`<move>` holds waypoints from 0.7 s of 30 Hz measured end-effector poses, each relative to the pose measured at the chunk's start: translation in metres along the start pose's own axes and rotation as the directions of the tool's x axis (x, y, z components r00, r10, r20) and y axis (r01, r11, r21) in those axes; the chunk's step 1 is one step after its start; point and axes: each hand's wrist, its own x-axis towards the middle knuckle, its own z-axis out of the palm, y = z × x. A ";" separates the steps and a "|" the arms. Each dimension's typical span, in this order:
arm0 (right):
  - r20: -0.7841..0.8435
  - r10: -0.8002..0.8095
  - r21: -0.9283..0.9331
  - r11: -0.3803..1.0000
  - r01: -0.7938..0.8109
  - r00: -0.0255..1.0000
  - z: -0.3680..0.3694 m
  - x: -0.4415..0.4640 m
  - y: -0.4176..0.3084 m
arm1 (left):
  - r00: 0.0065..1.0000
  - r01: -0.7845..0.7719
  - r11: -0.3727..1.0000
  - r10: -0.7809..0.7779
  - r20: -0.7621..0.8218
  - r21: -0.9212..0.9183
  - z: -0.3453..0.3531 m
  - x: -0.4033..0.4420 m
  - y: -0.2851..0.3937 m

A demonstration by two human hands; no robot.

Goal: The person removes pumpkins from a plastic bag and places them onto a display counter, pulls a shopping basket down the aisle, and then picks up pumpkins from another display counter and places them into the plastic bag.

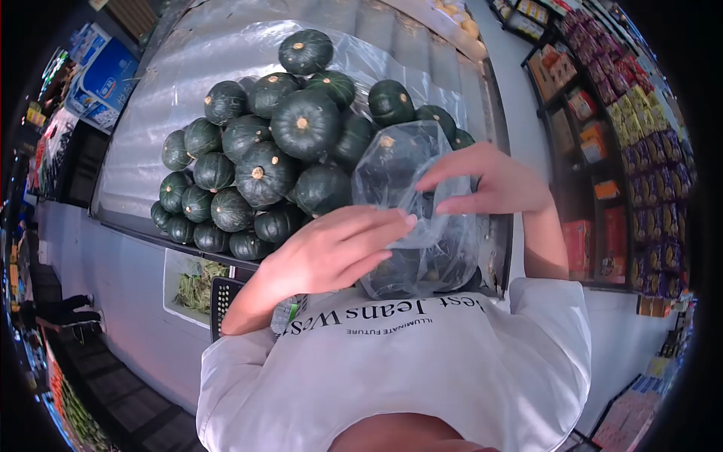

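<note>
A clear plastic bag [440, 260] hangs in front of my chest at the near edge of the display. My left hand [335, 247] reaches in from the left, fingers curled against the bag's side and gripping the film. My right hand [493, 181] is at the bag's upper right, with film between its bent forefinger and thumb. Dark green kabocha squashes [305, 124] are piled just beyond both hands. One squash [387, 154] shows through the upper part of the film. Whether a squash is inside the bag's lower part, I cannot tell.
The pile rests on a display stand lined with silvery sheeting [143, 169]. A white bin of leafy greens [175, 294] and a black basket [224, 290] are at the lower left. Shelves of packaged goods [655, 173] line the right. A person's legs [71, 310] show far left.
</note>
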 end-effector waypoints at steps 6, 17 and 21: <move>-0.134 0.369 -0.193 0.900 -0.390 0.919 0.075 -0.067 -0.002 | 0.974 0.187 0.978 -0.172 0.146 -0.092 0.081 0.005 -0.001; -0.329 0.555 -0.141 0.771 -0.621 0.764 0.117 -0.115 -0.036 | 0.936 0.103 0.991 -0.127 0.330 0.088 0.096 0.023 0.000; -0.374 0.622 -0.081 0.717 -0.692 0.689 0.124 -0.119 -0.027 | 0.821 0.443 0.891 -0.358 0.445 -0.099 0.097 0.029 0.014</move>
